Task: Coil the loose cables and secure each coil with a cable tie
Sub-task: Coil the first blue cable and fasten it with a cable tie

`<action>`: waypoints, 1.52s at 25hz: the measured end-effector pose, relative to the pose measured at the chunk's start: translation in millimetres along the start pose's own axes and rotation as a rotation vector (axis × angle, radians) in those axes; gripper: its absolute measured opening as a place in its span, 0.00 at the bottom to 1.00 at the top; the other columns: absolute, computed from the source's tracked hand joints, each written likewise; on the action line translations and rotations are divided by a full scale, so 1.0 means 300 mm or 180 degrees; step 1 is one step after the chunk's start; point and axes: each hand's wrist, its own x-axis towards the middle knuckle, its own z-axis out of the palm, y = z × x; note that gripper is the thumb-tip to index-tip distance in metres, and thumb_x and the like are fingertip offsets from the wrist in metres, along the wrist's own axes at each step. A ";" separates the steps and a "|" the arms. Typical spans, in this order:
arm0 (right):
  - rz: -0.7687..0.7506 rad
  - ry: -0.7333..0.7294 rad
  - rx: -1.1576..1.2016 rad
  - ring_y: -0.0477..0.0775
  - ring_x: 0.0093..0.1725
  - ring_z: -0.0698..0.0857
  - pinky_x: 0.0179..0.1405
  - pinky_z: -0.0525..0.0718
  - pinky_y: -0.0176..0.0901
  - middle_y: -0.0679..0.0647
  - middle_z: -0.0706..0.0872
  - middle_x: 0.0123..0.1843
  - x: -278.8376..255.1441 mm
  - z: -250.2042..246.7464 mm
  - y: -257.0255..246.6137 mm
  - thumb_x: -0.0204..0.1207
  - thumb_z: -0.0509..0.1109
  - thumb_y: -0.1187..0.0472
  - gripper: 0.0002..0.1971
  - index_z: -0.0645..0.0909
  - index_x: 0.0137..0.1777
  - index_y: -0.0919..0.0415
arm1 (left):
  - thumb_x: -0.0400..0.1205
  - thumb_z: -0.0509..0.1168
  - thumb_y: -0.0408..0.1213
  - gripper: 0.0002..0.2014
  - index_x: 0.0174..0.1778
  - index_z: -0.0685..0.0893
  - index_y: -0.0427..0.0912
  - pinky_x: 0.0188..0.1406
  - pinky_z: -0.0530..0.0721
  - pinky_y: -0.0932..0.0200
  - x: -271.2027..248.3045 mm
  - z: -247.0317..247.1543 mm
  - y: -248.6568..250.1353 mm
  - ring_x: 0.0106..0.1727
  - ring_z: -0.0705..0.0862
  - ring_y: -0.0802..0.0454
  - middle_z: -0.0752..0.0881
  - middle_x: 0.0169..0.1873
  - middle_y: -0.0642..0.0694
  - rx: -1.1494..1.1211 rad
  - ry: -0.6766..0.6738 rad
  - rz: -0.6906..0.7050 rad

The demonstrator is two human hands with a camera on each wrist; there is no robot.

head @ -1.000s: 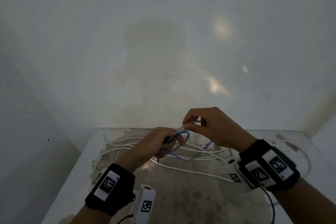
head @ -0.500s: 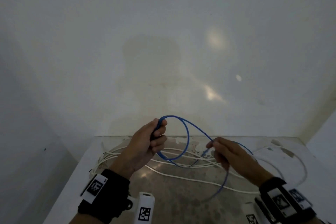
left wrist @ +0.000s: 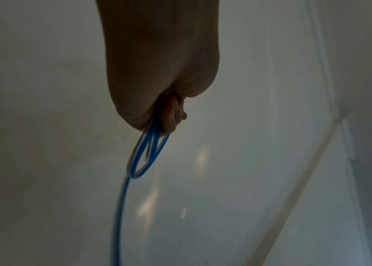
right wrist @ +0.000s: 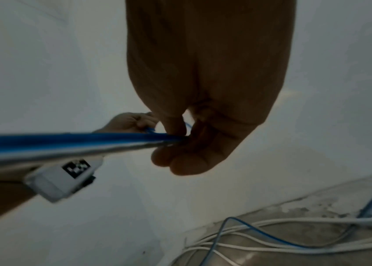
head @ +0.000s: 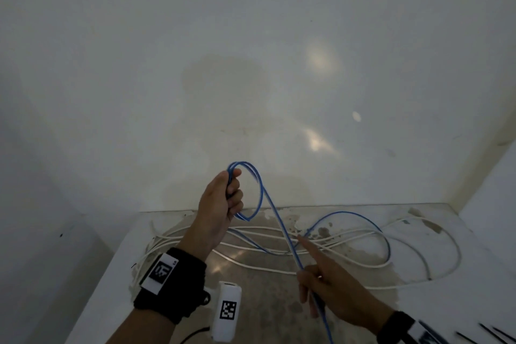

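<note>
Blue cable: small coil held up in left hand, the rest running down through right hand and looping over the table.
Left hand: raised above far table edge, fingers curled round the gathered loops; two or so turns show above and below the fist. In the left wrist view the loops hang out from under the fingers.
Right hand: lower, nearer the body, over the table. Thumb and curled fingers close on the blue strand; index finger stretched out, pointing toward the cables on the table. In the right wrist view the strand passes across the palm, blurred.
Strand between hands: one taut diagonal line from coil down to right hand.
Slack: past the right hand, blue cable makes one wide loop on the table to the right, lying over the white cables.
White cables: several, loose, in long overlapping curves across the far half of the table.
Table: pale, stained top, set in a corner of white walls.
Wrists: black bands with printed markers; white device below left wrist.
</note>
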 end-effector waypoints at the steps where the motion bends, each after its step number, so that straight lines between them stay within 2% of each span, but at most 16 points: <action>1: -0.0063 0.0001 0.0019 0.59 0.26 0.83 0.25 0.81 0.42 0.59 0.89 0.39 -0.003 0.001 -0.022 0.88 0.59 0.63 0.22 0.67 0.72 0.32 | 0.92 0.45 0.41 0.19 0.51 0.80 0.40 0.17 0.61 0.66 -0.002 -0.002 -0.015 0.20 0.60 0.59 0.67 0.25 0.52 0.0051 0.0038 -0.0014; 2: -0.0112 0.0023 0.0037 0.62 0.27 0.82 0.23 0.81 0.43 0.60 0.90 0.42 -0.007 -0.002 -0.038 0.89 0.59 0.62 0.18 0.72 0.66 0.34 | 0.92 0.45 0.41 0.19 0.51 0.81 0.40 0.17 0.62 0.66 -0.002 -0.003 -0.026 0.20 0.60 0.59 0.67 0.25 0.52 0.0056 0.0069 -0.0035; 4: -0.0118 -0.0049 0.0266 0.64 0.33 0.83 0.21 0.78 0.42 0.62 0.92 0.48 -0.011 -0.020 -0.053 0.89 0.56 0.64 0.12 0.80 0.58 0.48 | 0.92 0.45 0.41 0.19 0.51 0.81 0.39 0.17 0.63 0.66 0.002 -0.007 -0.030 0.20 0.60 0.59 0.68 0.25 0.52 0.0025 0.0106 -0.0081; 7: -0.0157 -0.0297 0.0593 0.62 0.38 0.88 0.25 0.75 0.43 0.62 0.91 0.55 -0.013 -0.035 -0.085 0.86 0.57 0.69 0.09 0.77 0.57 0.61 | 0.92 0.45 0.40 0.19 0.50 0.81 0.39 0.16 0.64 0.66 0.018 -0.008 -0.037 0.19 0.62 0.59 0.68 0.24 0.52 -0.0173 0.0078 -0.0176; 9: -0.0445 -0.0295 0.0253 0.52 0.34 0.86 0.29 0.76 0.43 0.55 0.92 0.49 -0.008 -0.022 -0.112 0.85 0.63 0.61 0.05 0.80 0.52 0.54 | 0.92 0.46 0.41 0.19 0.49 0.81 0.39 0.16 0.67 0.66 0.020 -0.002 -0.049 0.19 0.64 0.59 0.69 0.25 0.51 -0.0372 -0.0031 -0.0286; 12: -0.0988 0.0525 -0.0550 0.42 0.35 0.79 0.39 0.76 0.37 0.43 0.82 0.36 0.024 0.002 -0.136 0.82 0.70 0.52 0.08 0.89 0.43 0.43 | 0.92 0.47 0.41 0.18 0.50 0.80 0.38 0.19 0.71 0.64 0.005 0.017 -0.073 0.21 0.69 0.58 0.74 0.25 0.51 -0.0244 -0.0154 -0.0359; 15: -0.1247 0.0733 -0.0032 0.48 0.33 0.83 0.40 0.82 0.42 0.54 0.85 0.32 0.048 0.004 -0.174 0.82 0.70 0.57 0.10 0.89 0.41 0.54 | 0.91 0.48 0.40 0.16 0.49 0.79 0.38 0.21 0.74 0.63 -0.030 0.052 -0.089 0.23 0.75 0.55 0.76 0.26 0.50 0.0043 -0.0305 -0.0324; 17: -0.1171 0.0588 0.0298 0.54 0.32 0.86 0.38 0.85 0.45 0.58 0.88 0.32 0.068 -0.006 -0.206 0.83 0.69 0.62 0.11 0.87 0.43 0.68 | 0.91 0.48 0.41 0.17 0.48 0.79 0.38 0.25 0.79 0.61 -0.063 0.074 -0.103 0.26 0.80 0.53 0.79 0.28 0.49 0.0457 -0.0505 -0.0252; 19: -0.0975 0.0556 0.0630 0.57 0.31 0.88 0.32 0.86 0.45 0.62 0.90 0.34 0.095 -0.018 -0.235 0.83 0.69 0.64 0.10 0.86 0.46 0.72 | 0.92 0.47 0.43 0.18 0.48 0.78 0.37 0.28 0.81 0.60 -0.095 0.087 -0.123 0.28 0.81 0.51 0.80 0.30 0.46 0.1010 -0.0760 -0.0162; 23: -0.0607 0.0728 0.0937 0.56 0.28 0.87 0.22 0.82 0.40 0.63 0.91 0.37 0.137 -0.057 -0.249 0.82 0.70 0.64 0.10 0.86 0.44 0.70 | 0.92 0.46 0.45 0.22 0.45 0.77 0.33 0.27 0.79 0.56 -0.141 0.094 -0.146 0.25 0.78 0.48 0.80 0.27 0.43 0.1676 -0.1012 -0.0026; 27: -0.0357 0.0815 0.1063 0.53 0.26 0.83 0.19 0.77 0.39 0.61 0.89 0.36 0.145 -0.082 -0.223 0.82 0.71 0.62 0.11 0.87 0.46 0.71 | 0.92 0.44 0.42 0.21 0.42 0.77 0.36 0.22 0.67 0.58 -0.188 0.092 -0.144 0.20 0.66 0.52 0.73 0.22 0.49 0.2032 -0.1283 -0.0262; 31: 0.0310 0.1210 0.1555 0.49 0.21 0.70 0.20 0.66 0.39 0.55 0.75 0.29 0.158 -0.083 -0.153 0.80 0.73 0.58 0.10 0.84 0.40 0.63 | 0.92 0.45 0.41 0.22 0.46 0.81 0.36 0.23 0.54 0.56 -0.195 0.070 -0.149 0.22 0.54 0.53 0.62 0.24 0.47 0.1870 -0.1339 -0.0567; 33: 0.0470 0.1441 0.1606 0.49 0.25 0.70 0.22 0.67 0.41 0.53 0.71 0.32 0.161 -0.097 -0.115 0.79 0.74 0.55 0.10 0.79 0.42 0.60 | 0.92 0.45 0.42 0.21 0.45 0.80 0.37 0.23 0.54 0.56 -0.195 0.070 -0.142 0.23 0.54 0.53 0.63 0.24 0.47 0.1859 -0.1394 -0.0607; 34: 0.0421 0.1517 0.1318 0.50 0.29 0.73 0.25 0.70 0.40 0.53 0.74 0.37 0.158 -0.103 -0.102 0.79 0.74 0.54 0.09 0.78 0.45 0.57 | 0.92 0.46 0.43 0.20 0.45 0.79 0.37 0.24 0.54 0.56 -0.196 0.071 -0.136 0.23 0.55 0.54 0.63 0.24 0.48 0.1814 -0.1442 -0.0657; 36: 0.0061 0.1416 0.0439 0.47 0.45 0.82 0.41 0.77 0.37 0.49 0.81 0.52 0.146 -0.110 -0.098 0.83 0.68 0.52 0.03 0.81 0.53 0.47 | 0.92 0.46 0.43 0.19 0.45 0.77 0.38 0.23 0.53 0.58 -0.195 0.078 -0.128 0.23 0.55 0.55 0.63 0.24 0.50 0.1602 -0.1496 -0.0796; 38: -0.0228 0.1119 -0.0023 0.41 0.55 0.83 0.55 0.76 0.34 0.47 0.83 0.58 0.135 -0.118 -0.082 0.88 0.60 0.52 0.10 0.84 0.53 0.47 | 0.91 0.47 0.43 0.16 0.45 0.75 0.38 0.21 0.53 0.61 -0.183 0.079 -0.124 0.21 0.55 0.57 0.63 0.24 0.50 0.1217 -0.1426 -0.0876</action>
